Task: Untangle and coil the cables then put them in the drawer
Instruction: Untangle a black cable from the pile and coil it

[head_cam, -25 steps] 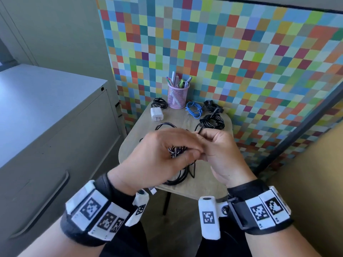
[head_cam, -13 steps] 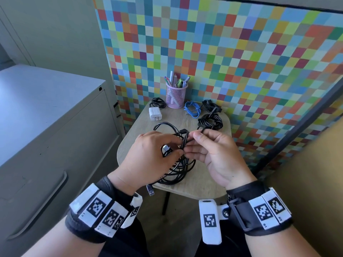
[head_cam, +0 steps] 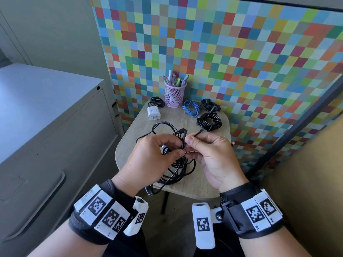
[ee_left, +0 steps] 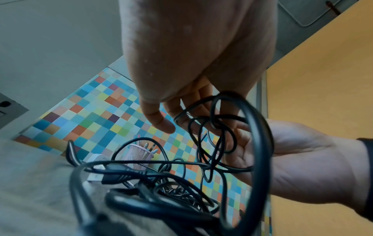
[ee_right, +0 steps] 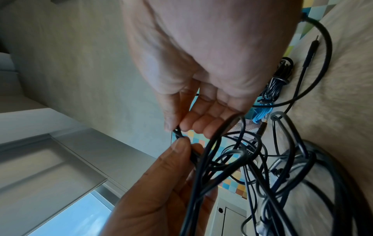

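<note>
Since the earlier frame, both hands have lifted slightly and the loops hang more loosely beneath them. At frame centre, the left hand curls its fingers round several strands of the tangled black cable, thumb pressed against them; the right hand pinches one strand between thumb and forefinger. The tangle droops onto the small table. Toward the upper centre lie a coiled black cable, a blue cable, a white charger and a pink pen cup.
</note>
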`<act>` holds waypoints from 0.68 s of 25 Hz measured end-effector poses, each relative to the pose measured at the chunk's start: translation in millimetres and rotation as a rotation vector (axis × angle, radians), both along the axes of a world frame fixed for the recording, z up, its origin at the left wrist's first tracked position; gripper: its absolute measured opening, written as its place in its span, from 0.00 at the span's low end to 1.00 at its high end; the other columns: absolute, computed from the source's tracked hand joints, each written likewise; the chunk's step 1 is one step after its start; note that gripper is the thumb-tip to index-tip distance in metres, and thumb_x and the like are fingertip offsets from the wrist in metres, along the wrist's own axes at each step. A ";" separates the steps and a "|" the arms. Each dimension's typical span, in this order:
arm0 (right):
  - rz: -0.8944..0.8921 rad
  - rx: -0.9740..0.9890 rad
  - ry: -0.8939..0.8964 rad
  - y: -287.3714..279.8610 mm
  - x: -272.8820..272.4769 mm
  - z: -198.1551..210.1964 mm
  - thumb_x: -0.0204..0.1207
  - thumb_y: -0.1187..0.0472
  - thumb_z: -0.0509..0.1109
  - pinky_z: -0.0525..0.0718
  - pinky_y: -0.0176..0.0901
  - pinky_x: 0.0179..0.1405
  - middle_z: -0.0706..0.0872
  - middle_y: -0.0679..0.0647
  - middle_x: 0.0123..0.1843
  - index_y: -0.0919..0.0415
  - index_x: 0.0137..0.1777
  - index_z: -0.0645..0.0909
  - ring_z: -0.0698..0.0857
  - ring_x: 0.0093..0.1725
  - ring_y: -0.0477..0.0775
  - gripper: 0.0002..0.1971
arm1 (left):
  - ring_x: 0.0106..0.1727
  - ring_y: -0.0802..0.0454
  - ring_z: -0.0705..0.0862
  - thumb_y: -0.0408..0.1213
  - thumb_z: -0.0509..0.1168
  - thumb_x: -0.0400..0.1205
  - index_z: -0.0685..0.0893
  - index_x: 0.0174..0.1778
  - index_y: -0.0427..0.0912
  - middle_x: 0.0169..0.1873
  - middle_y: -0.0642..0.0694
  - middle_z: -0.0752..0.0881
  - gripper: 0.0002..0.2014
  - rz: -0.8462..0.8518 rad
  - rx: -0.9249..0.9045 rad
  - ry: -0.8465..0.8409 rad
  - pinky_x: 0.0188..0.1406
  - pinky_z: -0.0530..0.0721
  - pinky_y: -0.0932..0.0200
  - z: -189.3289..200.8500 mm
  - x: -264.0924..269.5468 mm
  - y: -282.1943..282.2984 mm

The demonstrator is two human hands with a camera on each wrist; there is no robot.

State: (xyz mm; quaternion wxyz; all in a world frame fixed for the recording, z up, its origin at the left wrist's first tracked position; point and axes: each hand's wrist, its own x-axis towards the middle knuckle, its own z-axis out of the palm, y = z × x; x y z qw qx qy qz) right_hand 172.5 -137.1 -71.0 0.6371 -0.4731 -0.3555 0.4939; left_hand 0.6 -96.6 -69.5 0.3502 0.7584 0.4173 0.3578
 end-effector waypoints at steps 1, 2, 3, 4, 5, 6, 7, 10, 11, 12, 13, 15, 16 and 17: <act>0.000 0.007 -0.012 0.1 -0.6 -0.9 0.64 0.61 0.80 0.89 0.43 0.36 0.89 0.56 0.32 0.59 0.36 0.93 0.87 0.34 0.52 0.03 | 0.47 0.66 0.89 0.42 0.80 0.78 0.91 0.46 0.56 0.41 0.62 0.91 0.05 0.004 -0.001 0.020 0.49 0.82 0.72 -0.9 0.2 0.0; 0.006 0.014 -0.028 -0.3 -2.1 -0.8 0.64 0.61 0.81 0.89 0.43 0.37 0.90 0.56 0.33 0.60 0.38 0.93 0.87 0.35 0.51 0.04 | 0.47 0.66 0.88 0.43 0.80 0.78 0.90 0.45 0.56 0.40 0.62 0.91 0.05 0.004 0.003 0.044 0.46 0.79 0.75 -1.6 0.5 -0.1; 0.014 0.016 -0.069 -0.5 -3.7 -1.9 0.65 0.63 0.83 0.89 0.42 0.37 0.92 0.59 0.35 0.62 0.42 0.92 0.89 0.36 0.50 0.07 | 0.46 0.66 0.88 0.44 0.79 0.78 0.90 0.43 0.56 0.40 0.63 0.91 0.04 0.002 0.012 0.070 0.44 0.78 0.75 -2.2 0.6 0.2; 0.021 0.009 -0.144 -1.1 -5.2 -3.5 0.66 0.64 0.84 0.88 0.41 0.39 0.93 0.62 0.38 0.63 0.46 0.92 0.90 0.38 0.50 0.09 | 0.45 0.65 0.87 0.44 0.79 0.78 0.89 0.41 0.56 0.38 0.64 0.90 0.04 -0.001 0.019 0.089 0.41 0.77 0.73 -2.7 0.6 0.3; 0.025 -0.004 -0.244 -1.4 -6.7 -5.9 0.68 0.66 0.86 0.88 0.40 0.40 0.94 0.64 0.41 0.64 0.49 0.92 0.90 0.39 0.50 0.10 | 0.44 0.65 0.86 0.44 0.78 0.79 0.89 0.40 0.55 0.37 0.64 0.90 0.05 -0.001 0.018 0.102 0.40 0.77 0.71 -3.2 0.4 0.6; 0.017 -0.014 -0.329 -1.3 -7.8 -7.5 0.71 0.66 0.85 0.87 0.41 0.40 0.94 0.64 0.42 0.63 0.50 0.92 0.89 0.39 0.51 0.09 | 0.42 0.64 0.86 0.44 0.78 0.79 0.89 0.39 0.54 0.37 0.62 0.89 0.05 0.003 0.010 0.110 0.40 0.78 0.68 -3.0 -0.5 0.8; -0.012 -0.023 -0.375 -0.5 -7.0 -9.1 0.74 0.66 0.84 0.88 0.43 0.40 0.94 0.62 0.41 0.62 0.50 0.93 0.88 0.38 0.50 0.06 | 0.41 0.63 0.86 0.44 0.78 0.79 0.88 0.38 0.53 0.35 0.60 0.89 0.06 0.013 -0.003 0.111 0.40 0.80 0.67 -2.1 -1.8 1.5; -0.106 -0.070 -0.284 2.4 3.3 -10.6 0.78 0.69 0.80 0.89 0.45 0.38 0.93 0.56 0.36 0.63 0.50 0.93 0.86 0.33 0.48 0.04 | 0.38 0.61 0.88 0.43 0.80 0.78 0.87 0.36 0.50 0.34 0.58 0.90 0.09 0.051 -0.046 0.041 0.41 0.83 0.66 3.3 -8.2 5.0; -0.094 -0.076 -0.234 2.5 4.9 -9.8 0.78 0.71 0.79 0.90 0.45 0.38 0.92 0.56 0.36 0.64 0.50 0.92 0.86 0.33 0.49 0.05 | 0.39 0.61 0.89 0.44 0.80 0.77 0.87 0.36 0.51 0.34 0.58 0.90 0.09 0.048 -0.046 0.034 0.42 0.84 0.67 5.6 -9.6 4.9; -0.067 -0.075 -0.195 2.2 3.9 -8.5 0.78 0.72 0.78 0.91 0.44 0.39 0.93 0.57 0.37 0.64 0.50 0.92 0.87 0.33 0.50 0.05 | 0.40 0.61 0.89 0.46 0.81 0.77 0.88 0.37 0.52 0.34 0.59 0.91 0.08 0.034 -0.036 0.055 0.42 0.84 0.68 7.8 -9.8 4.3; -0.039 -0.071 -0.166 1.5 1.5 -7.7 0.78 0.72 0.77 0.92 0.44 0.38 0.93 0.57 0.38 0.64 0.51 0.92 0.88 0.34 0.50 0.05 | 0.40 0.61 0.89 0.49 0.81 0.76 0.89 0.38 0.54 0.35 0.59 0.91 0.08 0.013 -0.019 0.097 0.42 0.84 0.67 8.7 -8.6 3.2; -0.009 -0.053 -0.131 -0.5 -4.9 -5.7 0.79 0.74 0.76 0.91 0.42 0.38 0.94 0.59 0.40 0.65 0.51 0.92 0.90 0.35 0.50 0.06 | 0.41 0.60 0.88 0.53 0.79 0.75 0.91 0.40 0.55 0.34 0.59 0.90 0.07 -0.008 0.034 0.190 0.41 0.83 0.64 8.2 -4.4 0.4; -0.007 -0.045 -0.132 -0.9 -6.7 -6.0 0.79 0.74 0.76 0.91 0.41 0.38 0.94 0.60 0.40 0.64 0.51 0.92 0.91 0.35 0.50 0.07 | 0.41 0.60 0.87 0.53 0.78 0.76 0.91 0.40 0.56 0.34 0.59 0.90 0.07 -0.011 0.052 0.223 0.41 0.82 0.64 7.2 -3.4 0.2; -0.009 -0.040 -0.152 -1.3 -7.4 -7.2 0.79 0.74 0.76 0.90 0.40 0.37 0.94 0.60 0.41 0.64 0.51 0.92 0.91 0.36 0.50 0.07 | 0.42 0.60 0.87 0.52 0.78 0.77 0.92 0.41 0.56 0.35 0.59 0.90 0.05 -0.014 0.057 0.238 0.42 0.82 0.64 5.9 -3.2 1.0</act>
